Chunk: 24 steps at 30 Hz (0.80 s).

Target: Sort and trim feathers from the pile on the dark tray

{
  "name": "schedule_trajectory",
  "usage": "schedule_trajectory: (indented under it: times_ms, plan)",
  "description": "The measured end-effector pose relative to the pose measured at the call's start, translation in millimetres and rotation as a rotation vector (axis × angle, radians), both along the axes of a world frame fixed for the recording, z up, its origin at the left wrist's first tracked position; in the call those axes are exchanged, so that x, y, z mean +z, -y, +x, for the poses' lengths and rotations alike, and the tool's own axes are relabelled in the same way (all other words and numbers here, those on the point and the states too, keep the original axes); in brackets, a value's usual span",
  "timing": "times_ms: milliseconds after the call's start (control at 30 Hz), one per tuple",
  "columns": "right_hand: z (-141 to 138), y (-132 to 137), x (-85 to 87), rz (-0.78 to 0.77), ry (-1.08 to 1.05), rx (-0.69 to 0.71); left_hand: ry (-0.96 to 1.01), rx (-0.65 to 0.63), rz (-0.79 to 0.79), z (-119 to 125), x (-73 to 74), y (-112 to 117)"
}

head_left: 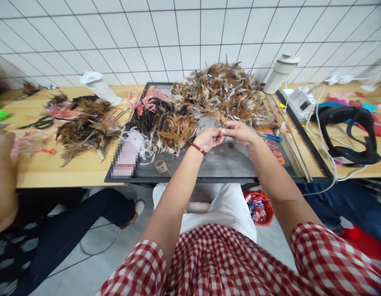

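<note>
My left hand [209, 139] and my right hand [239, 132] meet over a dark glass-topped work surface [221, 166]. Both are closed in a pinch, fingertips touching each other at the near edge of a large heap of brown feathers [223, 92]. What they pinch looks like a feather quill, but it is too small to name for sure. A red bead bracelet sits on my left wrist. A second pile of black and orange feathers [164, 123] lies just left of my hands.
Blue-handled scissors [272, 137] and thin sticks [289, 139] lie right of my hands. A small tape roll [161, 166] sits near the front edge. Another feather pile [82, 121] lies on the wooden table left, beside another person's arm [3, 181]. A red basket [258, 207] stands below.
</note>
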State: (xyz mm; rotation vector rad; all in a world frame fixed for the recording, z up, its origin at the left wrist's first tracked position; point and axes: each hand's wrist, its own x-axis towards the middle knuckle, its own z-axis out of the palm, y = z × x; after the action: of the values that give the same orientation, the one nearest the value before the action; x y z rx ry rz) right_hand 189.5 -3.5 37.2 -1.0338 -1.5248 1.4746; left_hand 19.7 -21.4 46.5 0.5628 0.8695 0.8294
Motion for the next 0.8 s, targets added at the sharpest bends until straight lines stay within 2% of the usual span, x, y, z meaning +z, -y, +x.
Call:
schedule_trajectory:
  times_ms: [100,167,400,600,700,800]
  plan:
    - [-1.8,1.0,-0.9,-0.111,-0.071,-0.076,0.011,-0.090,-0.007,-0.7,-2.4,-0.4]
    - [-2.5,-2.0,-5.1,-0.125,-0.110,-0.136,0.026,-0.110,0.014,-1.7,-4.4,-0.9]
    - [-3.1,-12.5,-16.0,-0.005,-0.029,-0.317,-0.005,-0.116,0.097,-2.1,-8.2,-1.2]
    - [-5.0,-13.8,-19.9,0.077,0.050,-0.310,-0.093,-0.034,0.110,3.8,-11.0,-1.8]
    - [-5.1,-15.4,-23.2,0.236,0.121,-0.281,0.005,0.060,0.066,3.8,-7.7,-2.5]
    - [2.6,-20.4,-26.4,0.476,0.324,-0.279,0.040,0.220,0.026,1.9,-4.2,-3.7]
